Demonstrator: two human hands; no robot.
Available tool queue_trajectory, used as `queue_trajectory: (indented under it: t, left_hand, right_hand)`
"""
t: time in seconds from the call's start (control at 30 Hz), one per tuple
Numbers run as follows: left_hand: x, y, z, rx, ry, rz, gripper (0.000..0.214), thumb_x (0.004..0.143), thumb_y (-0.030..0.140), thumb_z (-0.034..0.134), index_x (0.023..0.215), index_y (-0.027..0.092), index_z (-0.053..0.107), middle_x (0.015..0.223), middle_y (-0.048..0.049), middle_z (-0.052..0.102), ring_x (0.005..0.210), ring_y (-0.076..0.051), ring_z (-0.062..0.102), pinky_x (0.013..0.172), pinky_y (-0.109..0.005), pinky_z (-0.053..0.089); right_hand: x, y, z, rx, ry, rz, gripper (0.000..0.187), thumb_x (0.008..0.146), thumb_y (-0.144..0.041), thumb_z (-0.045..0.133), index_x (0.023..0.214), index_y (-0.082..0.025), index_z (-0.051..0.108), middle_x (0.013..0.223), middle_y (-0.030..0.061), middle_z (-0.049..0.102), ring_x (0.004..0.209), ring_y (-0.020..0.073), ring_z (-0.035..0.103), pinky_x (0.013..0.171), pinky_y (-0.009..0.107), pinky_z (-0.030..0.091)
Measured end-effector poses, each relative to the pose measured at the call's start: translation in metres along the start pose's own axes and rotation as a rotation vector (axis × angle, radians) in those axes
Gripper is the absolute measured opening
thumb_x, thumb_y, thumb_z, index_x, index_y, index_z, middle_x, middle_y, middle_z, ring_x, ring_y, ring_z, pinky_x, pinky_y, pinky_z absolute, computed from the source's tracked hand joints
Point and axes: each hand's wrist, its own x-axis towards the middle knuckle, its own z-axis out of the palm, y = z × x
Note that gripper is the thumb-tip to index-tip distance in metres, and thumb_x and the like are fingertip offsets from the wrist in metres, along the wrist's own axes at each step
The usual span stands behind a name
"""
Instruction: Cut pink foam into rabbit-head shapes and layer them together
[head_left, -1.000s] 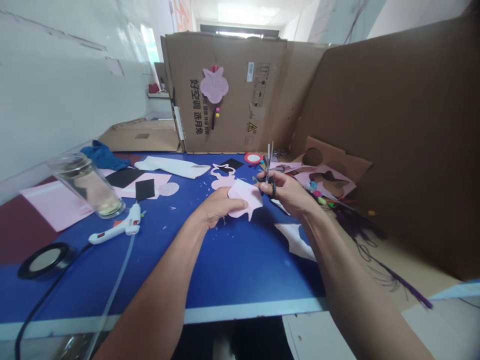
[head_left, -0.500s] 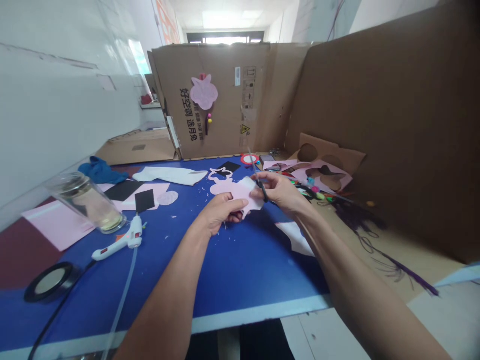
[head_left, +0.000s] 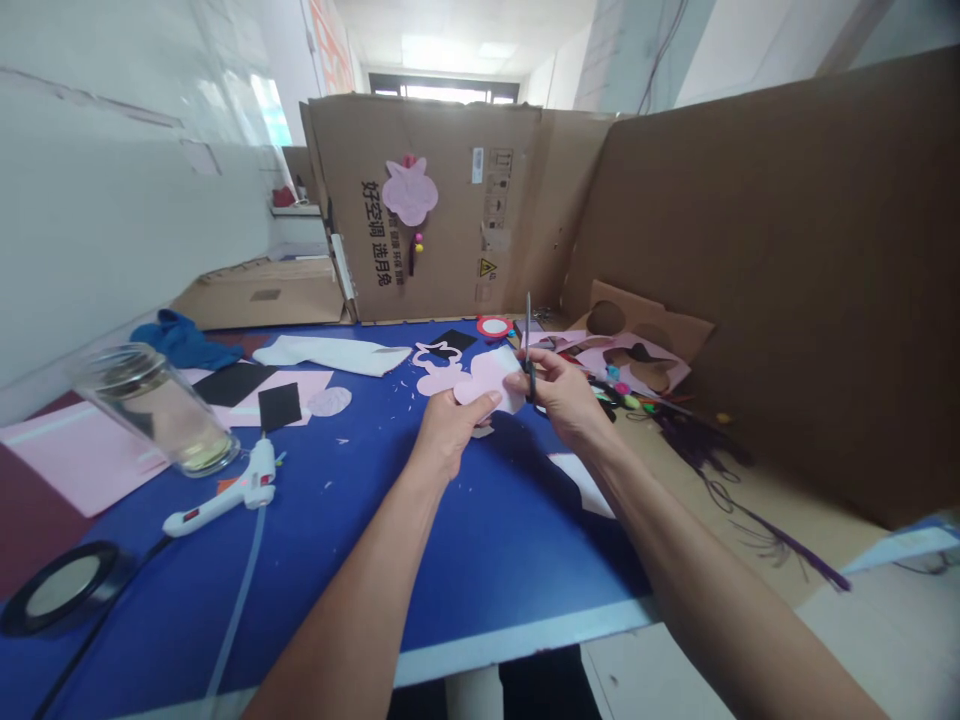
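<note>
My left hand [head_left: 448,425] pinches a pale pink piece of felt or paper [head_left: 486,380] between thumb and fingers, above the blue table. In my right hand [head_left: 559,392] is a pair of scissors [head_left: 527,330], blades pointing up and away, just right of the pink piece. The fingers of my right hand also touch the piece's right edge. Behind my left hand lies a pink cut-out [head_left: 441,378] with a thin pink outline scrap. Under my right forearm rests a white scrap [head_left: 581,482], partly hidden.
To the left stand a glass jar [head_left: 161,410], a white glue gun [head_left: 229,490] with its cord, and a roll of black tape [head_left: 64,588]. Cardboard walls [head_left: 450,220] rise behind and at right. Pompoms [head_left: 630,402] and purple strands [head_left: 694,435] lie at right.
The scissors have turned from leaning left to nearly upright, away from the pink piece. The pink piece has shifted and turned slightly in my left hand. The camera view has moved a little.
</note>
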Motion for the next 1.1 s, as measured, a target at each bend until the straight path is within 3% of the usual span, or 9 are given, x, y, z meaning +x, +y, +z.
queue_trajectory:
  t: [0.2,0.3,0.43,0.7,0.8,1.1]
  left_hand:
    - [-0.002,0.009,-0.001,0.026,0.091,0.005,0.031,0.065,0.022,0.092,0.092,0.011,0.08,0.079,-0.0088,0.078,0.061,-0.015,0.068,0.058,-0.024,0.055]
    - [-0.005,0.021,-0.002,-0.056,0.188,-0.03,0.023,0.072,0.016,0.086,0.093,0.01,0.078,0.082,-0.0098,0.078,0.06,-0.014,0.069,0.058,-0.024,0.056]
    - [-0.006,0.047,0.005,-0.174,0.282,-0.032,0.017,0.082,0.012,0.078,0.099,0.011,0.075,0.091,-0.0126,0.08,0.069,-0.019,0.076,0.067,-0.03,0.063]
    - [0.011,0.094,0.027,-0.422,0.318,0.037,0.011,0.086,0.008,0.075,0.093,0.015,0.069,0.085,-0.0066,0.078,0.079,-0.019,0.077,0.088,-0.04,0.065]
    - [0.017,0.1,0.03,-0.488,0.311,0.038,0.012,0.088,0.008,0.073,0.095,0.016,0.069,0.087,-0.0063,0.078,0.081,-0.02,0.077,0.093,-0.043,0.063]
    - [0.023,0.103,0.041,-0.501,0.247,0.01,0.016,0.086,0.009,0.075,0.099,0.016,0.069,0.091,-0.008,0.077,0.083,-0.021,0.077,0.085,-0.037,0.064]
  right_hand:
    - [-0.001,-0.001,0.004,-0.012,0.029,-0.03,0.057,0.06,-0.043,0.095,0.108,-0.022,0.072,0.072,-0.0049,0.067,0.06,0.0122,0.053,0.06,0.026,0.041]
    - [0.0,-0.002,0.001,-0.047,0.077,-0.027,0.057,0.072,-0.052,0.088,0.118,-0.023,0.071,0.082,0.0002,0.073,0.07,0.0158,0.06,0.06,0.026,0.037]
    - [-0.002,-0.002,0.002,-0.046,0.008,-0.013,0.055,0.08,-0.058,0.081,0.121,-0.022,0.071,0.09,0.0053,0.076,0.083,0.0208,0.064,0.066,0.028,0.04]
    - [-0.022,0.001,0.024,0.012,-0.142,-0.051,0.052,0.09,-0.058,0.075,0.127,-0.022,0.071,0.093,0.0066,0.075,0.085,0.0205,0.06,0.073,0.031,0.042]
    - [-0.026,0.002,0.028,0.016,-0.167,-0.047,0.053,0.089,-0.06,0.075,0.124,-0.02,0.072,0.088,0.0053,0.073,0.079,0.0193,0.059,0.07,0.03,0.041]
    - [-0.029,-0.006,0.03,-0.014,-0.193,-0.089,0.048,0.089,-0.059,0.074,0.118,-0.021,0.072,0.08,0.0037,0.069,0.072,0.0184,0.055,0.064,0.029,0.039]
